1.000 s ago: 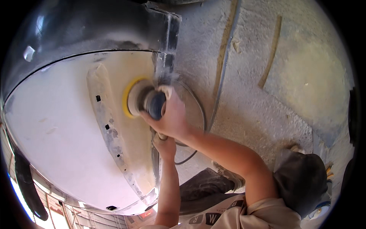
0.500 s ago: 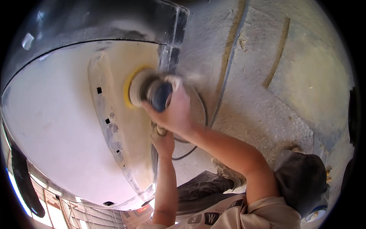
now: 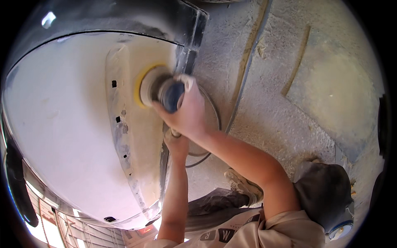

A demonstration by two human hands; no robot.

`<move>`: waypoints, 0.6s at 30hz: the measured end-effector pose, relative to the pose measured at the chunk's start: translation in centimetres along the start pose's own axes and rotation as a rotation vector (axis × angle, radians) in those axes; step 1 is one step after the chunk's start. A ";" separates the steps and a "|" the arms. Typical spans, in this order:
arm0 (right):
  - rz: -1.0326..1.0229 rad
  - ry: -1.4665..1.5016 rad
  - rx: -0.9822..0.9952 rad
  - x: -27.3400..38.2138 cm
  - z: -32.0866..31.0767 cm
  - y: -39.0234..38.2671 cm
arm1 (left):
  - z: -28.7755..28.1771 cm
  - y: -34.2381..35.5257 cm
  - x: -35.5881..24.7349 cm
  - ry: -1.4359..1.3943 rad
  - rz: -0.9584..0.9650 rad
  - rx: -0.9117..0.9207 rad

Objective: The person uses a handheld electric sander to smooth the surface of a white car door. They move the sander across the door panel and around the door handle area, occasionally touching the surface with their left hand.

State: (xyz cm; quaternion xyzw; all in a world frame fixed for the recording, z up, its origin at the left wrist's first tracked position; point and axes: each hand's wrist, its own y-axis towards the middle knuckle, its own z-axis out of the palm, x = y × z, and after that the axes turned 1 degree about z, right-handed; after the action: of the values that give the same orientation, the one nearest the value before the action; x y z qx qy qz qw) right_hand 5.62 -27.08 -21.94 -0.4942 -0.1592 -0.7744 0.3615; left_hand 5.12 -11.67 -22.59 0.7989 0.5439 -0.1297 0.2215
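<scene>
A round power sander (image 3: 159, 84) with a yellow pad edge and a dark blue top is pressed against a pale, partly sanded car body panel (image 3: 62, 124). Over its top and side wraps my right hand (image 3: 190, 111), closed around the body. Just below, my left hand (image 3: 178, 144) grips the handle end, where a cylindrical fitting (image 3: 175, 133) shows between the fingers. A dark hose (image 3: 217, 111) curves away behind my right wrist. The pad's contact face is hidden against the panel.
A strip with several small dark square holes (image 3: 118, 119) runs down the panel left of the sander. Above lies a glossy black panel (image 3: 124, 18). Dusty concrete floor (image 3: 281, 124) with a long groove spreads to the right. My shoe (image 3: 244, 186) rests on it.
The view has shifted, so the panel sits higher and slightly right. The sander is a little nearer the row of holes. Both hands keep their hold.
</scene>
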 end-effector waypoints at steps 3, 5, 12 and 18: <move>-0.041 -0.014 -0.064 0.1 0.1 0.1 | 0.8 0.9 -0.4 -0.195 -0.052 0.051; 0.088 0.057 0.056 0.0 0.0 -1.1 | 0.1 -0.9 2.1 0.012 0.066 -0.015; -0.210 -0.158 0.074 -0.6 1.6 -4.2 | 0.6 -0.8 1.0 0.038 0.317 -0.171; -0.132 -0.091 -0.125 2.6 0.3 0.3 | 1.4 1.1 -1.7 -0.108 0.010 0.011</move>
State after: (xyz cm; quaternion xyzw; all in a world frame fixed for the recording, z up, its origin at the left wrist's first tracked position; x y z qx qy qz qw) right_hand 5.35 -28.19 -19.53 -0.5387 -0.1590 -0.7818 0.2708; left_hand 5.54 -14.07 -22.78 0.7947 0.5265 -0.1744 0.2465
